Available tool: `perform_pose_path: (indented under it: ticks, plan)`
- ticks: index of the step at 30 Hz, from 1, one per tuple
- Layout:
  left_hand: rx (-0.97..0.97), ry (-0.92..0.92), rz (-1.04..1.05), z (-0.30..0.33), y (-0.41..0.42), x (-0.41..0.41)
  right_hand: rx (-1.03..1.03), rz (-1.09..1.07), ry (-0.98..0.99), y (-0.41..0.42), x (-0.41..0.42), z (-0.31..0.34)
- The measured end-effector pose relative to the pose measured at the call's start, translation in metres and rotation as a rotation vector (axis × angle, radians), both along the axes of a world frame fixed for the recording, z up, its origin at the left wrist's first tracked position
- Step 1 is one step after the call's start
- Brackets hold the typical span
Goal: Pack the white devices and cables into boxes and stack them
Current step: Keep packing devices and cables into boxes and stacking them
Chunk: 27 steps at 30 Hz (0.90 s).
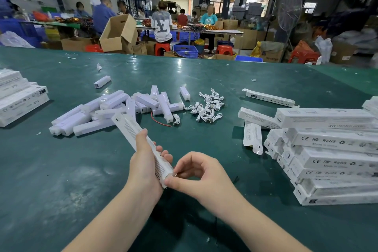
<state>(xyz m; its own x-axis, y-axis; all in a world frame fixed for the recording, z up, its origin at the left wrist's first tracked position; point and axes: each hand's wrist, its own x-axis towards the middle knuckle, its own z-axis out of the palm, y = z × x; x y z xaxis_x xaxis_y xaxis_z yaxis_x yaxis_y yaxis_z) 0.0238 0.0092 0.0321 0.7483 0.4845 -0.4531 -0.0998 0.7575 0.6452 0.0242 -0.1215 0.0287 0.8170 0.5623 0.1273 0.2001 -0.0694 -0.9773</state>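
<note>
While the left hand point(146, 161) grips the box point(141, 143), the right hand point(196, 172) hides its end.

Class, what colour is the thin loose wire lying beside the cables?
Red wire, seen in the head view.

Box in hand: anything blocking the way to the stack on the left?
Nothing visible. The left hand holds the box, the right hand pinches its near end. Bare green table lies between it and the left stack; the device pile sits farther back.

Green table point(61, 170): loose white devices point(106, 110) heaped at eleven o'clock, coiled cables point(208, 106) at twelve, stacked boxes point(335, 157) at three, further boxes point(18, 98) at nine.
</note>
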Motion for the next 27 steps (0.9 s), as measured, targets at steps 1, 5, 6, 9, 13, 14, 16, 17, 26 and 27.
perform_pose_path:
  ticks: [1,5,6,9,13,14,16,17,26,27]
  plan:
    - [-0.011,-0.007,-0.022,0.000,0.000,-0.001,0.010,-0.003,-0.018,0.000,-0.001,0.000]
    - [-0.041,-0.051,-0.106,0.000,-0.003,-0.003,0.054,-0.031,-0.037,0.000,-0.001,-0.002]
    - [-0.051,-0.064,-0.108,0.000,-0.003,-0.002,0.058,-0.040,-0.039,0.000,0.000,-0.002]
    - [-0.071,-0.103,-0.119,0.002,-0.004,-0.002,0.055,-0.055,-0.052,-0.002,0.003,-0.001]
    - [-0.028,-0.124,-0.173,0.002,-0.006,-0.002,0.126,-0.010,0.045,-0.003,0.007,-0.004]
    - [-0.013,-0.121,-0.191,0.002,-0.008,-0.002,0.157,0.003,0.082,-0.002,0.008,-0.006]
    - [-0.010,-0.124,-0.213,0.002,-0.010,-0.002,0.203,0.021,0.120,0.000,0.008,-0.007]
    - [-0.018,-0.131,-0.214,0.002,-0.010,-0.002,0.196,0.016,0.104,0.000,0.008,-0.008]
    - [0.085,-0.144,-0.342,0.000,-0.009,-0.003,0.092,0.051,0.026,-0.005,0.009,-0.003]
    - [0.083,-0.141,-0.334,0.001,-0.009,-0.003,0.102,0.053,-0.003,-0.005,0.008,-0.002]
